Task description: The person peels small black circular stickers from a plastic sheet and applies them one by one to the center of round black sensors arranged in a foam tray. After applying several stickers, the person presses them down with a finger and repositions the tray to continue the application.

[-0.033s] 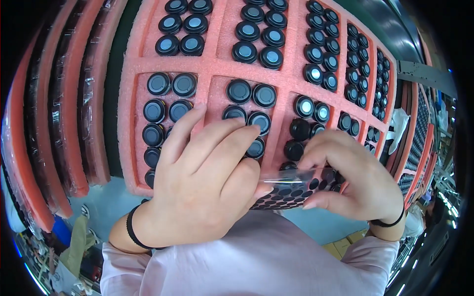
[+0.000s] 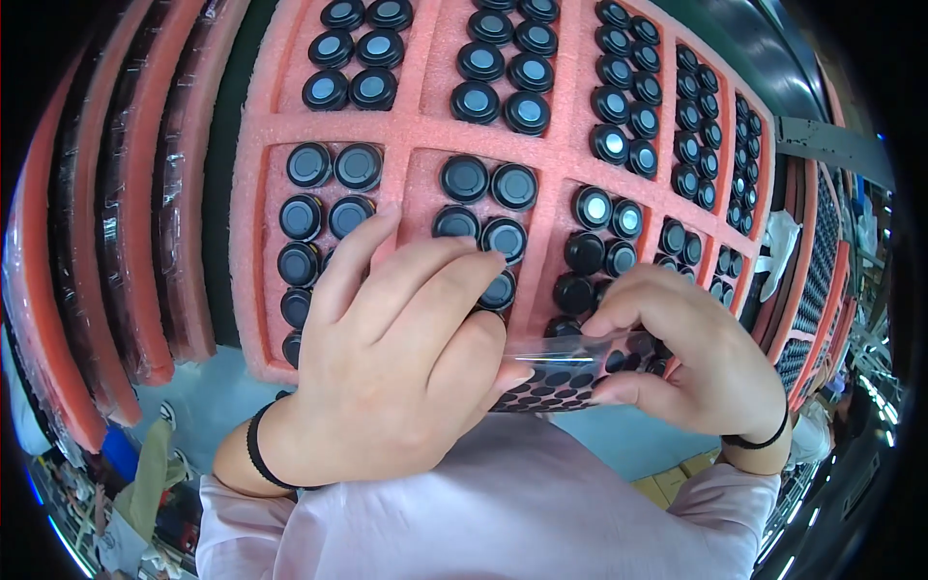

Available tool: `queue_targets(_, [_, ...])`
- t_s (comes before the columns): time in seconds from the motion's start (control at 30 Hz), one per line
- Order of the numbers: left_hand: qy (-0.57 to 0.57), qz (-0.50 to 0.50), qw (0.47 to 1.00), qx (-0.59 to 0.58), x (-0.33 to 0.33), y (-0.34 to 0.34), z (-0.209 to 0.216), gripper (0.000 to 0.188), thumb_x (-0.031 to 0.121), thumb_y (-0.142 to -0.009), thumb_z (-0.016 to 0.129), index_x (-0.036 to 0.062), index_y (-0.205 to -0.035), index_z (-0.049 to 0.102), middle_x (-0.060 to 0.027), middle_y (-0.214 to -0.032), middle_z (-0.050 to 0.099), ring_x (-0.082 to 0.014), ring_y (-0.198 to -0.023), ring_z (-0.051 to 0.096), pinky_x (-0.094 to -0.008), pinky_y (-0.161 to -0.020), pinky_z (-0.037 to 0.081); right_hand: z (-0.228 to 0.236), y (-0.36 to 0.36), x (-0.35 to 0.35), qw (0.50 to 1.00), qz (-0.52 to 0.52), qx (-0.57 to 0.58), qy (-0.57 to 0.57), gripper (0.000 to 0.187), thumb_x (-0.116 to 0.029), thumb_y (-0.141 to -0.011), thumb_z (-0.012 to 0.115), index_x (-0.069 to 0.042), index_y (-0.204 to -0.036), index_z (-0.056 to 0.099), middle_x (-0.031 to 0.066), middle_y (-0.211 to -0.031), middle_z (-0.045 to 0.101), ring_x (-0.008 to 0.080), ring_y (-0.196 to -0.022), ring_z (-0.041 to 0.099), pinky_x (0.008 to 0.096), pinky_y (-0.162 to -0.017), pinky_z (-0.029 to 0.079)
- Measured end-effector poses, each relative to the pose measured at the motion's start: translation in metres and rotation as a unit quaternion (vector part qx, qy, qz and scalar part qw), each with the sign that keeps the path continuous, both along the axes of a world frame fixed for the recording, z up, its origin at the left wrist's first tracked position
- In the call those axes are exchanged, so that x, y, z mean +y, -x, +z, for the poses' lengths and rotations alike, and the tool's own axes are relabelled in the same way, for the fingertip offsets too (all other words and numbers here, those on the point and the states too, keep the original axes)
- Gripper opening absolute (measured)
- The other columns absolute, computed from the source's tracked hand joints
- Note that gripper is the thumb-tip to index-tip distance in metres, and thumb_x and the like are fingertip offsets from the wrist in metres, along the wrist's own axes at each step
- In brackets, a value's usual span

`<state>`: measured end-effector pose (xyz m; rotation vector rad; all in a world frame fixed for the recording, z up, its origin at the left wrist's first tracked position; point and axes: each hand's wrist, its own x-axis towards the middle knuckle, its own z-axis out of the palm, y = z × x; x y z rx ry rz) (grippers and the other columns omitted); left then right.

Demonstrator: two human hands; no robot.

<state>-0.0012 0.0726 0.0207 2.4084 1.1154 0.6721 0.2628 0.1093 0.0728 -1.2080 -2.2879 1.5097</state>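
A clear plastic sheet [image 2: 559, 379] with rows of round black stickers stretches between my hands above the tray's near edge. My left hand [image 2: 387, 353] has its thumb at the sheet's left end and its index finger bent over it; the other fingers reach over the pink foam tray [image 2: 387, 128]. Its fingertips come close to a black round cap-like piece [image 2: 503, 239]. My right hand [image 2: 691, 353] pinches the sheet's right end between thumb and fingers. Beside its fingers sits an all-black piece [image 2: 574, 293], while others have grey discs on top, like this piece [image 2: 591, 206].
Several foam trays wrapped in clear plastic [image 2: 130, 213] stand on edge at the left. More foam trays [image 2: 817, 290] are at the right, near a grey metal bar [image 2: 836, 153]. Another person's leg [image 2: 150, 474] shows at the lower left, and cardboard boxes [image 2: 672, 480] at the lower right.
The sheet has tilted slightly in my hands, and a little more of the black pieces behind it shows. Both hands stay in nearly the same place.
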Motion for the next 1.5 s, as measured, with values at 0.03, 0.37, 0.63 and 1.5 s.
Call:
queue_targets(0.03, [-0.003, -0.002, 1.000, 0.000, -0.001, -0.002, 0.002, 0.028, 0.033, -0.094, 0.064, 0.0043, -0.093, 0.063, -0.0160, -0.122, 0.067, -0.0336, -0.113, 0.064, -0.0611, -0.110, 0.038, 0.002, -0.003, -0.009, 0.999, -0.020, -0.014, 0.022, 0.032, -0.012, -0.081, 0.085, 0.000, -0.105, 0.066, 0.0101, -0.097, 0.064, 0.0218, -0.087, 0.063, 0.0323, -0.074, 0.051])
queue_targets(0.37, [-0.005, -0.072, 0.996, 0.047, 0.003, -0.034, 0.020, 0.036, 0.034, -0.085, 0.074, 0.0048, -0.106, 0.069, -0.0065, -0.090, 0.061, -0.0236, -0.079, 0.062, -0.0416, -0.076, 0.049, 0.004, -0.015, -0.031, 0.997, -0.056, -0.046, -0.022, 0.040, -0.012, -0.076, 0.088, -0.001, -0.108, 0.067, 0.0104, -0.095, 0.064, 0.0261, -0.090, 0.065, 0.0362, -0.078, 0.053])
queue_targets(0.63, [-0.038, -0.090, 0.994, 0.054, 0.007, -0.047, 0.014, 0.036, 0.030, -0.080, 0.077, 0.0043, -0.104, 0.069, -0.0031, -0.079, 0.055, -0.0197, -0.064, 0.057, -0.0338, -0.052, 0.040, 0.003, -0.029, -0.025, 0.992, -0.062, -0.008, -0.110, 0.036, -0.009, -0.072, 0.087, -0.004, -0.100, 0.065, 0.0106, -0.095, 0.064, 0.0314, -0.093, 0.062, 0.0428, -0.084, 0.049])
queue_targets(1.5, [0.004, -0.094, 0.993, 0.069, 0.017, -0.053, 0.009, 0.040, 0.030, -0.078, 0.078, 0.0037, -0.107, 0.067, -0.0041, -0.084, 0.057, -0.0187, -0.064, 0.059, -0.0329, -0.054, 0.042, -0.013, -0.033, -0.021, 0.975, -0.047, -0.039, -0.214, 0.030, -0.003, -0.073, 0.084, -0.005, -0.091, 0.060, 0.0105, -0.091, 0.060, 0.0307, -0.085, 0.059, 0.0401, -0.074, 0.047])
